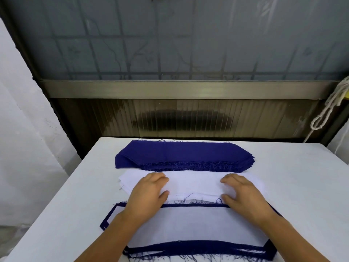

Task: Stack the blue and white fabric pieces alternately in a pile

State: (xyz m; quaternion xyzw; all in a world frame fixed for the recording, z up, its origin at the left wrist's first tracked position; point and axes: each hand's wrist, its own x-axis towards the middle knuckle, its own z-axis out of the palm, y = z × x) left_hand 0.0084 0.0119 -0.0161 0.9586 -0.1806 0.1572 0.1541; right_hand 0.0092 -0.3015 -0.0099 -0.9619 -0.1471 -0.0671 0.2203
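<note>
We rest left hand (149,188) and right hand (239,190), fingers loosely curled, on white stack (194,181), gripping nothing clearly. Blue stack (181,154) behind, mixed pile (188,225) nearest on worktop (302,176): short reach each way.

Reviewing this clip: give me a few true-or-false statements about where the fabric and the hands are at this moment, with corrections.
1. The blue stack lies farthest from the person. True.
2. Both hands are on the blue stack. False: the left hand and right hand are on the white stack.
3. The nearest pile has a white piece on top with blue edges showing around it. True.
4. The white stack lies beyond the blue stack. False: it lies between the blue stack and the nearest pile.
</note>
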